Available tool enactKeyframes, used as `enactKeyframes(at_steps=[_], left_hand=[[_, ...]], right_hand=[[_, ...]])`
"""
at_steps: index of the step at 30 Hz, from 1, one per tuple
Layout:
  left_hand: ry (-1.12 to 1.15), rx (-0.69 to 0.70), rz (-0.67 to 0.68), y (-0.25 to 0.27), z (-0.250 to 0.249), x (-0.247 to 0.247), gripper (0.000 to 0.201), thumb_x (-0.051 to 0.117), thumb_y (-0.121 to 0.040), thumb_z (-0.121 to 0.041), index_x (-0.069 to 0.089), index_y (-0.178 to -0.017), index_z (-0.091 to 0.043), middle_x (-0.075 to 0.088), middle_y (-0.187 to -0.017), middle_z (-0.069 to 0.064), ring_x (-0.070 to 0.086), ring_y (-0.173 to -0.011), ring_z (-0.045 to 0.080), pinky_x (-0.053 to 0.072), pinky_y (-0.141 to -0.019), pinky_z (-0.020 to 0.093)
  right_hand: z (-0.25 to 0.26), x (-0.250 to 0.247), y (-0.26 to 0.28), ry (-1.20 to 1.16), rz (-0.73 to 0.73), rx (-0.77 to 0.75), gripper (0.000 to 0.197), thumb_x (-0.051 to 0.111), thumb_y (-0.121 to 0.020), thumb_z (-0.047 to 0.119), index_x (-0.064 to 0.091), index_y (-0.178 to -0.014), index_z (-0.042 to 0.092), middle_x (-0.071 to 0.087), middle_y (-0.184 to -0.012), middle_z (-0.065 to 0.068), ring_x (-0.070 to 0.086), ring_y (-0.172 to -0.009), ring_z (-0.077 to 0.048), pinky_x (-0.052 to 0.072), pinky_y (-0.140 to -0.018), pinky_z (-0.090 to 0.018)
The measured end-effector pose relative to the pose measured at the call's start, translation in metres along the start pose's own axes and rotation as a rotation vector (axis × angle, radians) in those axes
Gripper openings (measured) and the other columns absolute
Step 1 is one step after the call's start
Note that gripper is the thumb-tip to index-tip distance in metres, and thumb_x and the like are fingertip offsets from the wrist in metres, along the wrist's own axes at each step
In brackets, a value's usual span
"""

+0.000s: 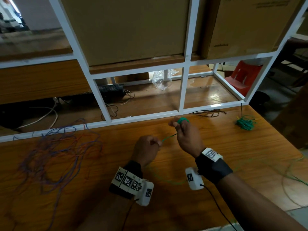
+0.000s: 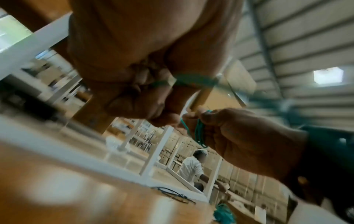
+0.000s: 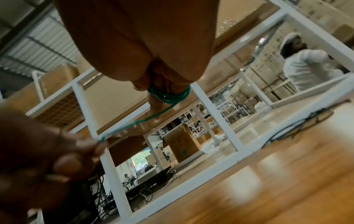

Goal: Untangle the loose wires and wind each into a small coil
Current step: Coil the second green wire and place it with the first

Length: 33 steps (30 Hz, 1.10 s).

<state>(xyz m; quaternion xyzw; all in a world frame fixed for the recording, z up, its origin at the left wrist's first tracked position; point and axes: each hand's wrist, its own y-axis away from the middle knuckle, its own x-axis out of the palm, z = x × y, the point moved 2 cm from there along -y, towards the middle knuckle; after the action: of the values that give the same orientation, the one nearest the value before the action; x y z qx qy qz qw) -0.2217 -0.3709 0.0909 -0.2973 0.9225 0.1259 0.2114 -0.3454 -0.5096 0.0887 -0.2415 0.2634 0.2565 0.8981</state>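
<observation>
Near the table's (image 1: 216,147) left edge lies a loose tangle of blue and red wires (image 1: 55,147), spread wide over the wood and reaching up to the white frame (image 1: 180,90) along the table's far edge. Toward the middle of the table, a little in from the near edge, the left hand (image 1: 146,150) is raised above the surface with its fingers curled, thumb and forefinger pinching a green wire (image 1: 168,137) (the right wrist view shows the strand leaving between those fingertips (image 3: 95,145)). From that pinch the wire runs taut, up and to the right, to the right hand (image 1: 186,135), which is held just short of the far edge. Several turns of the same wire are wound round that hand's extended fingers (image 3: 159,106), forming a small green coil (image 1: 183,120), and the other fingers are closed against the turns; the hand therefore grasps the coil. The slack tail of the green wire trails faintly over the wood behind both wrists and out to the right edge of the table. Beyond the right hand, against the frame at the far edge, lies a thin black wire (image 1: 210,112). Near the far right corner sits a finished green bundle (image 1: 245,123), well apart from both hands. Large cardboard boxes (image 1: 130,29) stand on the shelf behind the frame.
</observation>
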Motion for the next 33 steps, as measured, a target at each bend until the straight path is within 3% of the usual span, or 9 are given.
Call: enactKeyframes(at_steps=[4,8,11,14,21,24,27,30,33], left_hand=[[-0.361,0.305,0.022,0.005,-0.018,-0.003,0.016,0.064,-0.090,-0.019,0.069,-0.076,-0.025,0.070,-0.081,-0.010,0.064,-0.077,0.011,0.051,-0.066,0.024],[-0.479,0.448,0.007,-0.004,-0.029,-0.027,0.006,0.069,-0.089,-0.025,0.074,-0.087,-0.023,0.072,-0.088,-0.009,0.064,-0.081,0.010,0.050,-0.071,0.028],[-0.445,0.484,0.138,-0.013,-0.045,-0.046,0.007,0.077,-0.085,-0.028,0.077,-0.089,-0.022,0.072,-0.087,-0.014,0.063,-0.079,0.000,0.049,-0.070,0.020],[-0.345,0.500,0.217,-0.026,-0.054,-0.053,0.015,0.087,-0.074,-0.026,0.079,-0.086,-0.021,0.074,-0.086,-0.013,0.066,-0.081,-0.001,0.050,-0.069,0.013],[0.056,0.451,0.117,-0.055,-0.055,-0.044,0.016,0.089,-0.069,-0.010,0.078,-0.079,-0.004,0.076,-0.080,0.003,0.072,-0.077,0.014,0.056,-0.068,0.023],[0.239,0.452,0.136,-0.055,-0.050,-0.035,0.010,0.080,-0.077,-0.003,0.075,-0.077,0.005,0.073,-0.071,0.013,0.068,-0.061,0.016,0.053,-0.059,0.024],[0.379,0.350,0.127,-0.049,-0.040,-0.017,0.014,0.072,-0.085,-0.002,0.076,-0.074,-0.010,0.069,-0.064,0.004,0.060,-0.054,0.015,0.047,-0.050,0.025],[0.494,0.165,0.119,-0.044,-0.041,0.001,0.021,0.066,-0.089,-0.009,0.073,-0.076,-0.023,0.065,-0.068,0.001,0.056,-0.057,0.016,0.046,-0.052,0.026],[0.636,0.068,0.246,-0.037,-0.051,0.012,0.017,0.051,-0.096,-0.009,0.067,-0.091,-0.011,0.060,-0.064,0.000,0.048,-0.047,0.011,0.038,-0.042,0.021]], right_hand=[[-0.001,0.004,0.000,0.163,0.254,-0.068,0.028,0.048,-0.109,0.026,0.065,-0.091,0.011,0.067,-0.088,-0.001,0.063,-0.077,-0.022,0.044,-0.067,-0.034],[0.001,-0.002,0.015,-0.084,0.686,0.054,0.048,0.036,-0.110,0.048,0.074,-0.089,0.028,0.078,-0.097,0.002,0.068,-0.093,-0.017,0.051,-0.089,-0.038],[0.014,-0.013,0.024,-0.233,0.881,0.142,0.053,0.034,-0.110,0.050,0.076,-0.106,0.018,0.080,-0.104,0.005,0.066,-0.112,-0.016,0.044,-0.107,-0.038],[0.023,-0.019,0.027,-0.336,0.974,0.129,0.040,0.046,-0.111,0.029,0.075,-0.103,0.003,0.079,-0.099,-0.002,0.069,-0.110,-0.018,0.048,-0.105,-0.030],[0.038,-0.008,0.033,-0.871,0.796,0.338,0.029,0.047,-0.108,0.013,0.065,-0.093,-0.005,0.068,-0.071,-0.012,0.069,-0.098,-0.035,0.048,-0.105,-0.050],[0.047,-0.012,0.039,-1.199,0.952,0.355,0.030,0.042,-0.107,0.015,0.066,-0.097,0.000,0.070,-0.074,-0.012,0.070,-0.098,-0.031,0.053,-0.098,-0.040],[0.058,-0.026,0.026,-1.535,0.936,0.259,0.022,0.049,-0.105,0.018,0.067,-0.105,0.004,0.075,-0.090,-0.012,0.068,-0.106,-0.024,0.052,-0.102,-0.033],[0.068,-0.037,0.008,-1.845,0.689,0.310,0.022,0.051,-0.104,0.016,0.067,-0.107,0.001,0.076,-0.100,-0.014,0.069,-0.115,-0.025,0.053,-0.105,-0.030],[0.068,-0.041,-0.008,-1.878,0.280,0.347,0.028,0.047,-0.103,0.017,0.065,-0.111,-0.003,0.073,-0.117,-0.021,0.069,-0.120,-0.028,0.052,-0.106,-0.032]])
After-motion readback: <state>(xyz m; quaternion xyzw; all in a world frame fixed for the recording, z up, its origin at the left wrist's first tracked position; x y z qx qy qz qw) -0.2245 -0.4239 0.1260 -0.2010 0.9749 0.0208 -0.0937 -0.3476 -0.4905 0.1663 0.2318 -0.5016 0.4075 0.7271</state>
